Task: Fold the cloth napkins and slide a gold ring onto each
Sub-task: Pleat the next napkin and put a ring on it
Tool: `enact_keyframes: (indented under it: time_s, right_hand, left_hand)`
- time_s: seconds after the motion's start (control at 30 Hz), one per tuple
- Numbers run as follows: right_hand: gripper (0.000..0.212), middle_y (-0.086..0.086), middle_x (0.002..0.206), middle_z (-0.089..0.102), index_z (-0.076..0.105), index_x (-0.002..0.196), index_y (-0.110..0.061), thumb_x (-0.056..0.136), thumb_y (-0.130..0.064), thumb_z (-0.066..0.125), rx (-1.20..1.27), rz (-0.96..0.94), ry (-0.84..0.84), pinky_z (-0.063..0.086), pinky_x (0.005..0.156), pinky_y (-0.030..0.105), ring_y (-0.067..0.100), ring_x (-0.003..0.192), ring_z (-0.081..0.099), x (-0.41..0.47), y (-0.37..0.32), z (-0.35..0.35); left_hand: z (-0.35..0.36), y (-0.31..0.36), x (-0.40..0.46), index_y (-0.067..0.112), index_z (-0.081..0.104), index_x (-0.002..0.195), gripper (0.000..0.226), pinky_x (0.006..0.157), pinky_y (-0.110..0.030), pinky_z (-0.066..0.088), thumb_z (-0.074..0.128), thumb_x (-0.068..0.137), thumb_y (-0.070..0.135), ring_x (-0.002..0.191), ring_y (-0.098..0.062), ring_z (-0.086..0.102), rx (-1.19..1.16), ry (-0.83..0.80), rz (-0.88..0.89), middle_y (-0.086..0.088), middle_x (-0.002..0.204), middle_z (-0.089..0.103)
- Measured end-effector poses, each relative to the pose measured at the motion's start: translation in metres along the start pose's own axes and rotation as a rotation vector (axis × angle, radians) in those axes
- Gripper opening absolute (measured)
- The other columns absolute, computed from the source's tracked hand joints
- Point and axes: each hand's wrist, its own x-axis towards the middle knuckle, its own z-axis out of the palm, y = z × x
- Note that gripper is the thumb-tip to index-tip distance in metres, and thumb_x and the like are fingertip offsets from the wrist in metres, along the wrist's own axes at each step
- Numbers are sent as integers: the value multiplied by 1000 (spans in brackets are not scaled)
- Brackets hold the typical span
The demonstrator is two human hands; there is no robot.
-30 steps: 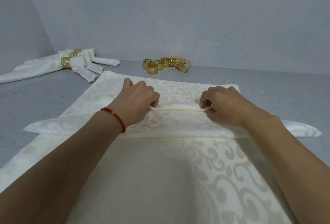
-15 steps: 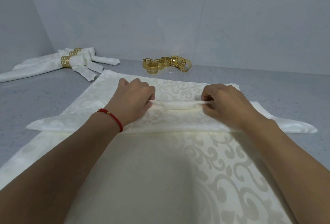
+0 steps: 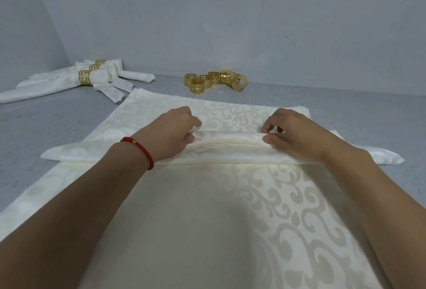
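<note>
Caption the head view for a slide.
Both hands, left hand and right hand, pinch a napkin fold; loose gold rings wait behind.

Cream damask napkin (image 3: pixel 221 113) flat on counter, mid-fold: pleated band (image 3: pixel 228 137) across it. Loose gold rings (image 3: pixel 214 80) clustered behind. Three ringed napkins (image 3: pixel 69 81) far left.

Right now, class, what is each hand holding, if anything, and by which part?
Both the left hand and the right hand pinch the napkin by its folded pleat, one near each end.
</note>
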Motion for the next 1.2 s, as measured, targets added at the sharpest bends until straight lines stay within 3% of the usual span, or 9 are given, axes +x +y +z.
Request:
enact_keyframes:
  time_s: [0.13, 0.23, 0.33, 0.47, 0.6, 0.73, 0.87, 1.03, 1.2]
  right_hand:
    - [6, -12, 87, 62, 61, 91, -26, 90, -22, 66, 49, 11, 15, 49, 72, 33, 10, 82, 58, -5, -7, -6]
    - [19, -10, 87, 58, 55, 87, -26, 82, -11, 65, -60, -35, 96, 43, 63, 28, 11, 81, 54, -1, -9, -3]
    - [25, -11, 92, 55, 57, 90, -27, 80, -4, 63, -104, -53, -3, 44, 69, 29, 13, 87, 52, 1, -6, -4]
    - [12, -12, 90, 61, 61, 90, -29, 85, -21, 68, -26, -32, -59, 52, 80, 36, 10, 86, 57, -5, -3, -10]
    - [10, -9, 90, 60, 69, 105, -29, 98, -33, 63, 49, -78, 35, 48, 76, 32, 7, 82, 57, -3, 2, -3]
    - [7, -10, 102, 59, 71, 100, -32, 93, -33, 69, 69, -55, -18, 50, 81, 33, 11, 92, 58, -3, 0, -7]
    - [9, -12, 94, 64, 68, 88, -35, 86, -31, 76, 92, -81, -45, 52, 76, 33, 11, 87, 60, -7, -2, -16]
    - [10, -12, 88, 65, 66, 86, -34, 88, -43, 70, -16, -60, -149, 49, 73, 25, 7, 84, 60, -12, -14, -24]
    - [29, -12, 89, 64, 68, 93, -31, 97, -52, 48, -175, -124, 236, 43, 67, 33, 14, 83, 59, -6, -41, -6]
  left_hand:
    - [-3, 2, -1, 27, 59, 95, 2, 83, -35, 39, 60, 95, 25, 98, -19, 51, 117, 16, 12, 7, 98, 56]
    - [-4, 8, -2, 27, 50, 86, 15, 73, -33, 25, 58, 88, 15, 86, -19, 52, 220, 192, 84, 10, 84, 52]
    - [-5, 12, -2, 29, 52, 88, 25, 73, -31, 22, 63, 82, 8, 87, -17, 53, 249, 142, 135, 12, 86, 49]
    - [-12, 9, -4, 33, 62, 99, 23, 79, -29, 33, 57, 89, 13, 90, -9, 50, 136, -50, 84, 14, 94, 55]
    - [-11, 4, -6, 25, 68, 104, 13, 70, -27, 37, 59, 96, 20, 75, -9, 51, -59, 39, 53, 12, 80, 61]
    - [-7, 4, -6, 26, 68, 113, 19, 74, -26, 35, 62, 95, 26, 75, -4, 45, -9, -5, 39, 6, 100, 56]
    - [-17, 11, -9, 29, 69, 104, 14, 79, -34, 48, 66, 91, 28, 83, -8, 48, 54, -31, 29, 11, 93, 59]
    - [-24, 19, -15, 35, 73, 106, 17, 72, -27, 43, 61, 93, 31, 74, 2, 48, 94, -114, 35, 18, 91, 60]
    - [-29, 23, -17, 18, 75, 93, 23, 77, -35, 51, 53, 97, 23, 84, -18, 62, 97, -139, 44, 0, 91, 71]
